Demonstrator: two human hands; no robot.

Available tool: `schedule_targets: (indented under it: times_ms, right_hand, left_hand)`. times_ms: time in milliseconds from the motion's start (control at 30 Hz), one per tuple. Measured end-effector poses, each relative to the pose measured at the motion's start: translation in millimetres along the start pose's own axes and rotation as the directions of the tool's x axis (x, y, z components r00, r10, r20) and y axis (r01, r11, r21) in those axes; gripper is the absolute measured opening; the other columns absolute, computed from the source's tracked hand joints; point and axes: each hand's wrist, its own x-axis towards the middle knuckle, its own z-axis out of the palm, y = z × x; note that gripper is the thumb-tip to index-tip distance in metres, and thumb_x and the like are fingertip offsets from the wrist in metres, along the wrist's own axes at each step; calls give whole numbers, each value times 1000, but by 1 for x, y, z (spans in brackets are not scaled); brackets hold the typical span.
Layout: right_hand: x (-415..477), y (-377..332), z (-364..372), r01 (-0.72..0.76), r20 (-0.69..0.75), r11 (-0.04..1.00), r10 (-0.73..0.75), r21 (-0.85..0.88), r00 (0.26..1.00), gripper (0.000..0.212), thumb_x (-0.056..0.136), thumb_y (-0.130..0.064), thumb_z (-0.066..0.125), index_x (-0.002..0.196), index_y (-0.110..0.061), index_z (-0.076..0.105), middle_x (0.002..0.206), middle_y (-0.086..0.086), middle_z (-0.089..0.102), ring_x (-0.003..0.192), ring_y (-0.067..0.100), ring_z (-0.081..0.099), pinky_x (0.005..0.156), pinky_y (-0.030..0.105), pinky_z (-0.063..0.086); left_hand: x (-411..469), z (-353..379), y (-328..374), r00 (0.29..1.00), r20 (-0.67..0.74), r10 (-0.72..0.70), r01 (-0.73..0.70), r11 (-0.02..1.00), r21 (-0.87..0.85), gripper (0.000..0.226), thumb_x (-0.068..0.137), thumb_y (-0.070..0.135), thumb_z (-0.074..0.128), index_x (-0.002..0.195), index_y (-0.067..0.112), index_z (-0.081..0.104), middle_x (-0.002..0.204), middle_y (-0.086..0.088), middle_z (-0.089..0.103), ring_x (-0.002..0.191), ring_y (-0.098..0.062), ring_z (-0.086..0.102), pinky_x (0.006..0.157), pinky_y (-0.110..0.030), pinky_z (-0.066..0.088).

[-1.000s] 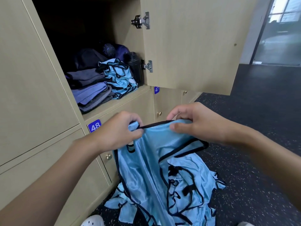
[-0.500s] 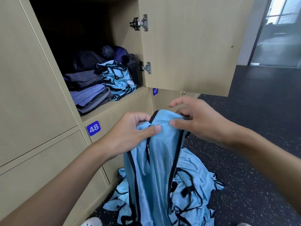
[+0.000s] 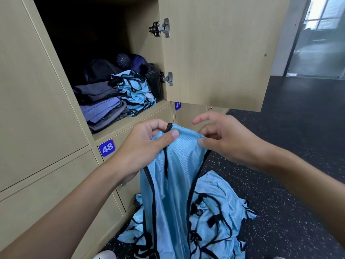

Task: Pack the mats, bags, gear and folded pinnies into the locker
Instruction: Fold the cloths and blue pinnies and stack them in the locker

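Note:
A light blue pinny [image 3: 175, 176] with black trim hangs folded lengthwise in front of me. My left hand [image 3: 147, 148] pinches its top left edge between thumb and fingers. My right hand [image 3: 224, 139] pinches the top right corner with thumb and curled fingers, the index finger stretched out above. Below it a heap of more blue pinnies [image 3: 214, 217] lies on the floor. The open locker [image 3: 130, 120] above the number 48 holds folded pinnies [image 3: 134, 92], stacked purple and grey mats [image 3: 104, 109], dark bags [image 3: 100, 71] and a black bottle [image 3: 153, 79].
The locker door [image 3: 220, 53] stands open to the right, above my hands. Shut lockers [image 3: 33, 109] fill the left side and the row below. Dark speckled floor [image 3: 289, 165] stretches to the right toward a glass door [image 3: 317, 43]. A white shoe [image 3: 105, 255] shows at the bottom edge.
The pinny went from spread wide between my hands to folded narrow, as both hands came together at its top. My right index finger has lifted off the cloth.

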Motion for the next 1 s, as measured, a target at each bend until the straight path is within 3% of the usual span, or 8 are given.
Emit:
schedule_targets:
  times_ms: [233,300,367,533,667,867,933,1000]
  right_hand:
    - [1,2,-1,18,-15,993,-20,-116,1000,24,92,0,61,105,-20,62,87,0,76,72,17,65,73,25,52]
    - [1,1,-2,23,-29,994,-26,-108,999,21,93,-3,61,101,-23,63,88,-2,75,72,9,66,73,21,51]
    - [1,0,-2,33,-48,995,-37,-93,998,21,93,-5,62,97,-25,62,85,-4,74,69,2,63,70,15,48]
    - [-2,-1,-1,37,-16,997,-38,-73,999,18,90,-15,69,104,-23,61,76,4,71,61,6,53,64,17,43]
    - [-2,-4,1,17,51,998,-20,58,998,30,89,-2,67,111,-20,56,77,15,67,67,15,54,66,28,44]
    - [-3,-7,6,-26,-9,987,28,157,1000,24,95,2,57,83,-12,73,60,-4,57,55,15,45,53,37,43]
    - [-2,-10,7,-102,40,938,95,331,995,30,97,11,42,95,1,71,63,3,68,59,15,62,68,37,61]
    - [-1,-12,9,-157,112,858,117,490,987,33,95,18,34,102,10,66,86,18,75,77,21,73,76,30,61]
  left_hand:
    - [2,-6,3,997,-73,2,-4,1000,-21,14,92,20,67,82,15,57,77,-1,63,70,-14,57,66,-26,46]
    - [2,-8,2,997,-80,11,-10,1000,19,5,93,19,67,95,16,64,80,-1,66,76,-18,60,76,-35,47]
    - [1,-6,0,997,-80,7,-1,997,74,20,92,20,68,112,20,68,85,8,71,85,-12,67,88,-34,51]
    - [1,-4,1,989,-106,99,-77,979,190,9,92,14,69,87,18,75,84,11,73,81,-3,65,84,-25,51]
    - [1,-4,1,980,-113,166,-136,963,231,13,92,10,68,88,19,74,83,11,73,82,-1,64,81,-17,50]
    - [0,0,-1,951,-187,245,-167,920,353,21,88,8,72,90,27,64,86,11,66,88,1,61,85,-8,42]
    - [-2,1,2,944,-198,263,-168,903,396,19,88,11,72,83,27,64,80,19,67,83,4,60,81,-8,42]
    - [-5,1,6,952,-170,254,-161,890,427,17,88,15,73,77,28,67,74,26,66,76,7,60,74,-6,40]
